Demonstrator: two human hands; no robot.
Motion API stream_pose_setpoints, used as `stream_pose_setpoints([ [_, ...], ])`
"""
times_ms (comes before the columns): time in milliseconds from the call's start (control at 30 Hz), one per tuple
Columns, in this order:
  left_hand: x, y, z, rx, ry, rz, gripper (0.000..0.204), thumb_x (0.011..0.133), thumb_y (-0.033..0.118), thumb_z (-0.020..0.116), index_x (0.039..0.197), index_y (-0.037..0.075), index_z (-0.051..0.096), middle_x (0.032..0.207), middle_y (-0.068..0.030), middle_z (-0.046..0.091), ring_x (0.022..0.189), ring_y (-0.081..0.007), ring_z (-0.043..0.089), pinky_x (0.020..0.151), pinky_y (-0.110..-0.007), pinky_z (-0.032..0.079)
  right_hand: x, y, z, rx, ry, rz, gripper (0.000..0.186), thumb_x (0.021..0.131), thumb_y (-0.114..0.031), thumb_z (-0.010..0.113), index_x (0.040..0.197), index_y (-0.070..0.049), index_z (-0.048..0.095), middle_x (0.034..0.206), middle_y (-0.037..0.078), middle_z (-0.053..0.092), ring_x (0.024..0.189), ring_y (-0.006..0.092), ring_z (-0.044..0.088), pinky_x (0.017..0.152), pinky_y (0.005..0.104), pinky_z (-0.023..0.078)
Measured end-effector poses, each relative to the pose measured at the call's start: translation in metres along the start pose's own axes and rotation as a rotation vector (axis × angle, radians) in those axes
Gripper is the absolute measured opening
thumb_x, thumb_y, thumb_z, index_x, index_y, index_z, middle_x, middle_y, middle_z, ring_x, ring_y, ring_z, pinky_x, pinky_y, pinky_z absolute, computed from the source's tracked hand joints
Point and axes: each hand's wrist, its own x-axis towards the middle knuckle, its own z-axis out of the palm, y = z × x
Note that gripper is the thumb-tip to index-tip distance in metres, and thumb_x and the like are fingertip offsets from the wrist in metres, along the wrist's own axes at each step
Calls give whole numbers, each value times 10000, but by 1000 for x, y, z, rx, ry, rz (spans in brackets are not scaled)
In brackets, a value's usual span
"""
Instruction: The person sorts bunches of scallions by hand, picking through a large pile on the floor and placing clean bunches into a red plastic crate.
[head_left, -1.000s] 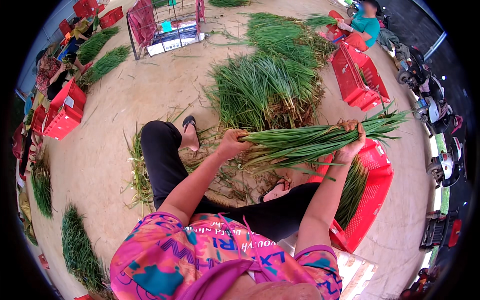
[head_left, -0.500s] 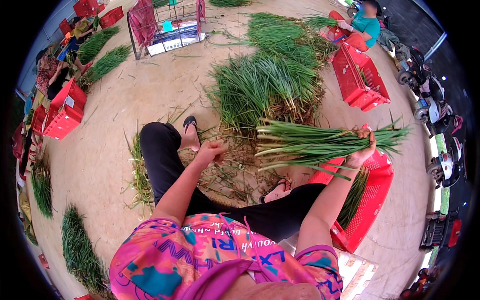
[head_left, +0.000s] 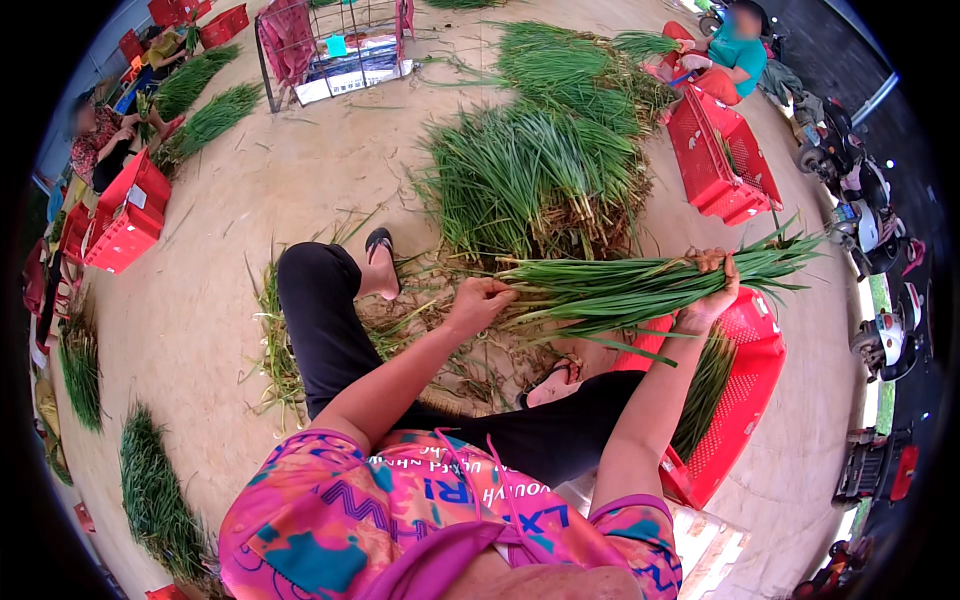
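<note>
My right hand (head_left: pixel 715 292) is wrapped round a thick bunch of garlic chives (head_left: pixel 610 292), gripping it toward the leafy end. The bunch lies nearly level, its pale stem ends pointing left. At those ends my left hand (head_left: pixel 482 303) is closed, thumb and fingers pinched on the stems; what exactly lies between the fingertips is hard to make out. Below my right forearm is a red plastic crate (head_left: pixel 745 400) with more chives (head_left: pixel 706 395) lying in it. A big heap of chives (head_left: pixel 540 180), brown root ends showing, rests on the floor ahead.
Loose leaf scraps (head_left: pixel 440 350) litter the floor between my feet. Another red crate (head_left: pixel 720 155) stands at far right beside a seated co-worker (head_left: pixel 730 50). A wire cage (head_left: pixel 335 50) stands ahead; crates (head_left: pixel 130 215) and people are at left, parked scooters (head_left: pixel 885 335) at right.
My left hand has moved right to the stem ends of the bunch, where it now pinches. The bunch in my right hand has shifted only slightly.
</note>
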Motion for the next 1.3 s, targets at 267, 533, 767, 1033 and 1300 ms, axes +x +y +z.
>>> stream_pose_setpoints([
  [267, 25, -32, 36, -729, -186, -432, 206, 774, 117, 591, 965, 48, 556, 728, -28, 586, 618, -97, 533, 543, -234, 442, 1, 11, 6, 13, 21, 36, 167, 736, -203, 506, 661, -87, 412, 586, -13, 409, 555, 133, 408, 694, 329, 370],
  [533, 29, -28, 35, -745, -203, -427, 96, 778, 135, 589, 808, 48, 565, 678, -19, 561, 619, -122, 538, 549, -245, 449, 3, 11, 8, 45, -46, 2, 161, 709, -187, 530, 658, -80, 421, 547, -9, 400, 509, 126, 381, 696, 312, 351],
  [767, 7, -30, -21, -680, -362, -389, 159, 815, 156, 529, 819, 0, 560, 711, -69, 579, 584, -127, 532, 511, -237, 443, -4, -7, 4, 95, 2, -76, 163, 718, -185, 549, 664, -80, 436, 552, -12, 405, 491, 114, 382, 681, 307, 372],
  [1033, -6, -140, -82, 195, -160, -696, 322, 746, 228, 591, 914, -41, 541, 787, -128, 601, 595, -194, 567, 539, -296, 471, -4, -10, 3, 80, -49, -126, 154, 749, -199, 536, 677, -85, 461, 567, -9, 429, 519, 114, 405, 597, 275, 382],
  [1300, -8, -81, -44, 5, -114, -374, 665, 720, 263, 637, 1248, -1, 332, 1156, -162, 477, 857, -168, 546, 641, -279, 473, -7, -6, 3, 137, -47, -70, 162, 714, -181, 557, 740, -52, 462, 573, 7, 421, 493, 115, 390, 650, 279, 378],
])
